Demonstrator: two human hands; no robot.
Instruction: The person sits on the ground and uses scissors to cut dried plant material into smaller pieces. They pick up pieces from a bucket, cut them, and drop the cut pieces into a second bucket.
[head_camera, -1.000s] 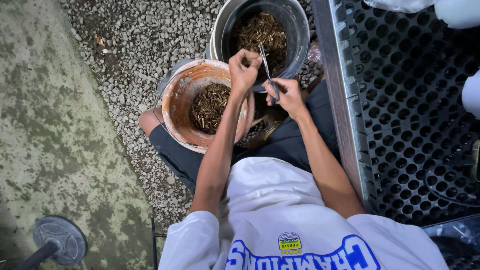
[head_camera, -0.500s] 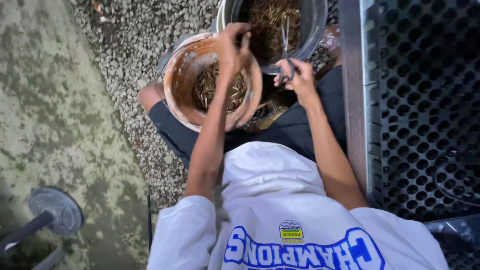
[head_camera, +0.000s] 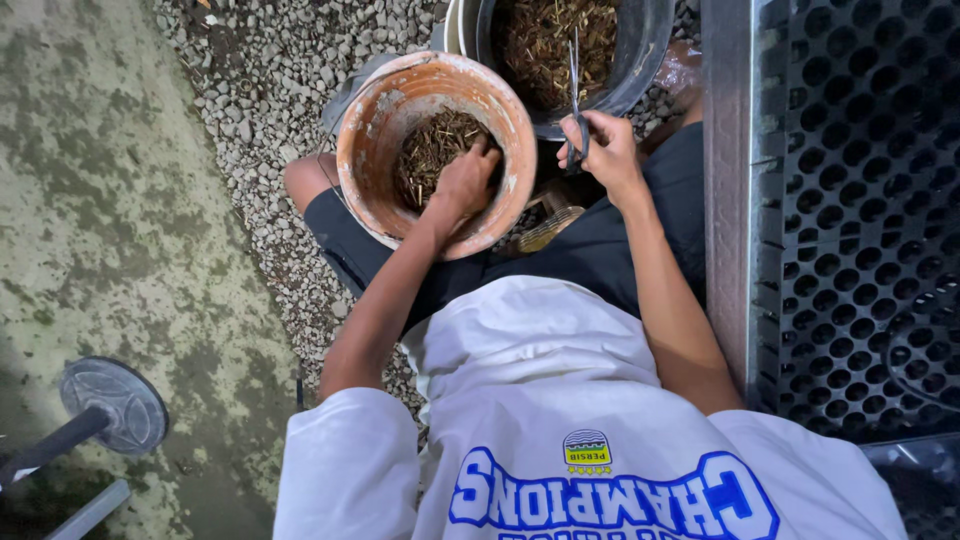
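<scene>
The left hand reaches into the orange pot, fingers curled on the dry brown stems lying in its bottom. Those stems look light and brittle, best pinched in a small loose bunch. Just right of the orange pot, the right hand is clamped on thin scissors. Behind stands one dark bucket; two containers, one pair of scissors.

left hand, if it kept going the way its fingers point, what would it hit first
The left hand is in the orange bucket, fingers aimed at the brown stalk pieces; it would likely meet those first, though depth is unclear.
</scene>
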